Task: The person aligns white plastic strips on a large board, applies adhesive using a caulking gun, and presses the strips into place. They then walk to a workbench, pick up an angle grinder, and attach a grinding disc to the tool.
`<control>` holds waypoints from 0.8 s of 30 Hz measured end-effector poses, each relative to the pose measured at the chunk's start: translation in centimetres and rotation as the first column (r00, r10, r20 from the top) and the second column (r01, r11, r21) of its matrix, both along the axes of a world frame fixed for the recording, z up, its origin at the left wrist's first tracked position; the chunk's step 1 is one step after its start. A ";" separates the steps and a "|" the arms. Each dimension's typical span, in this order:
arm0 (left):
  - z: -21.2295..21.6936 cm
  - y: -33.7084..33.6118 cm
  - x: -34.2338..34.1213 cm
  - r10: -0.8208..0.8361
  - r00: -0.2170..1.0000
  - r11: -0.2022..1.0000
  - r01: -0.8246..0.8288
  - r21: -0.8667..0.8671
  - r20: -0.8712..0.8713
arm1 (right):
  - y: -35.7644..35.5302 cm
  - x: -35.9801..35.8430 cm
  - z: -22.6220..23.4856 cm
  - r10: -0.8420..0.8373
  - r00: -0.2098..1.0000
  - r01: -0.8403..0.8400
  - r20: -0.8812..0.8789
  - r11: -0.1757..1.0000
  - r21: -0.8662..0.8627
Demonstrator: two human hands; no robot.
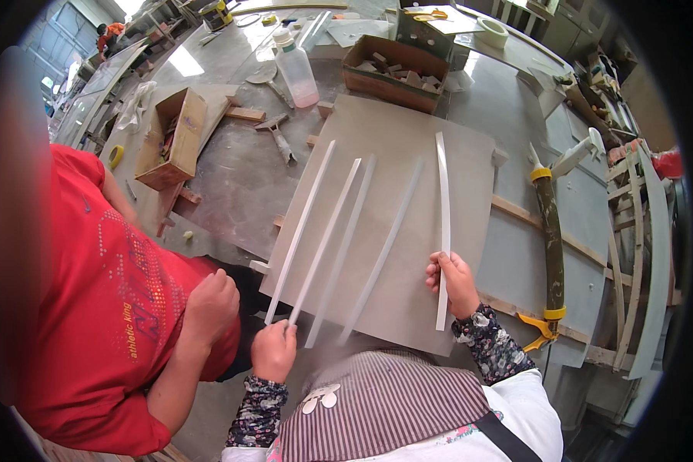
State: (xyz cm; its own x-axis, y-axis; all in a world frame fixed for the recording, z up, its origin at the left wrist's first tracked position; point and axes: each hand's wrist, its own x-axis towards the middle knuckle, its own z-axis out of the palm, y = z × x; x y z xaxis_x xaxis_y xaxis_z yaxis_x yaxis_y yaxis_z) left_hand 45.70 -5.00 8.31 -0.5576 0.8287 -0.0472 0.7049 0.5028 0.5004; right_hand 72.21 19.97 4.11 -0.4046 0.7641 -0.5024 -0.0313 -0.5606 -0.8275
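Note:
A flat grey-beige panel lies before me with several long, narrow pale strips spread lengthwise over it. My left hand is closed at the panel's near left edge, its fingers pinching the near end of a white strip. Just left of that lies another white strip, and to its right are two duller, translucent-looking strips. On the right side, my right hand is closed around the lower part of a slightly bowed white strip.
A co-worker in a red shirt stands close on my left. Beyond the panel are a box of small blocks, a bottle with pink liquid and a scraper. A caulking gun lies to the right; another open box sits left.

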 end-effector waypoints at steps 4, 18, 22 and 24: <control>-2.3 -0.6 -0.8 0.162 0.876 0.986 -0.156 -0.050 0.454 | 0.0 0.1 0.0 0.011 1.000 -0.011 0.003 1.000 -0.009; -5.3 -1.9 -1.5 0.254 0.412 0.929 -0.355 -0.103 0.875 | 0.0 0.0 -0.2 0.000 1.000 0.000 -0.001 1.000 -0.002; -4.4 -1.4 -1.1 0.241 0.383 0.921 -0.381 -0.085 0.892 | 0.0 -0.1 -0.2 0.003 1.000 -0.003 0.023 1.000 0.002; -4.3 -1.2 -1.1 0.243 0.368 0.922 -0.374 -0.097 0.898 | 0.0 -0.2 -0.1 0.002 1.000 -0.002 0.016 1.000 0.004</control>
State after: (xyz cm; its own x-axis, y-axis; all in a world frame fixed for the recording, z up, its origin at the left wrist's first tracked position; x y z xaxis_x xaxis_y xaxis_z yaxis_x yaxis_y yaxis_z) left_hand 44.61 -6.19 3.96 -0.4744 0.6429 -0.6014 -0.3549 0.4855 0.7990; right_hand 71.99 19.96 4.01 -0.3978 0.7655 -0.5057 -0.0165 -0.5571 -0.8303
